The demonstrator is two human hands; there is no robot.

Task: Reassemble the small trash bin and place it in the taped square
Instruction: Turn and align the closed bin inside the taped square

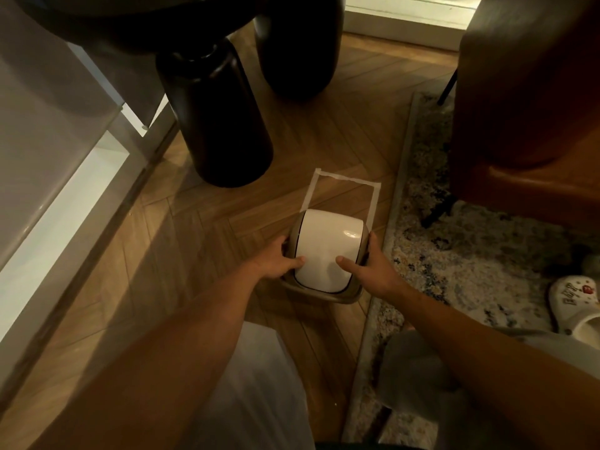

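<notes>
gripping the beige trash bin (324, 292) (white swing lid (328, 251) on), left hand (279, 261) and right hand (373, 267) fingers clasp its sides.

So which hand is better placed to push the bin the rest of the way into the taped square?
Neither clearly: left hand and right hand grip opposite sides of the trash bin. The right has a slight edge, probably, since the taped square lies ahead and slightly right, beside the rug.

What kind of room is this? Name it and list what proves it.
Probably a living room in a home: herringbone wood floor, a patterned rug under a brown leather armchair, and a white clog lying on the rug.
</notes>
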